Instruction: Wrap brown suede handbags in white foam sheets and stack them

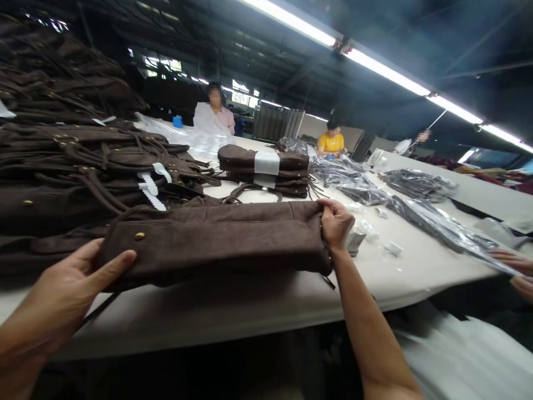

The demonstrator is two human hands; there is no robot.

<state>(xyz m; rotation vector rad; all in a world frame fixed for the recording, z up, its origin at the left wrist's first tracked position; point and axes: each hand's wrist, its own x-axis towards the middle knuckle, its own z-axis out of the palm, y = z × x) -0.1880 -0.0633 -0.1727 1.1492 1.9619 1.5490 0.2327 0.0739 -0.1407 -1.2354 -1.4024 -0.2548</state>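
Observation:
A dark brown handbag [233, 239] is held level over the front edge of the table, its long base panel turned toward me. My left hand [85, 272] grips the bag's left end, thumb on top near a brass stud. At the other end, my right hand [336, 222] is closed in a fist around the upper right corner. Just behind the held bag sit stacked brown bags [291, 166] with a white paper band [266, 166] over them. To the left rises a large pile of similar bags [83, 150] with looped handles and white tags [150, 191].
Across the white table [387, 278], plastic-wrapped bags [350, 180] and small white packets [393, 248] lie to the right. Another person's hands [516, 266] touch a wrapped bag at the right edge. Two people [331, 143] work farther back; clear plastic sheets [200, 136] lie at back left.

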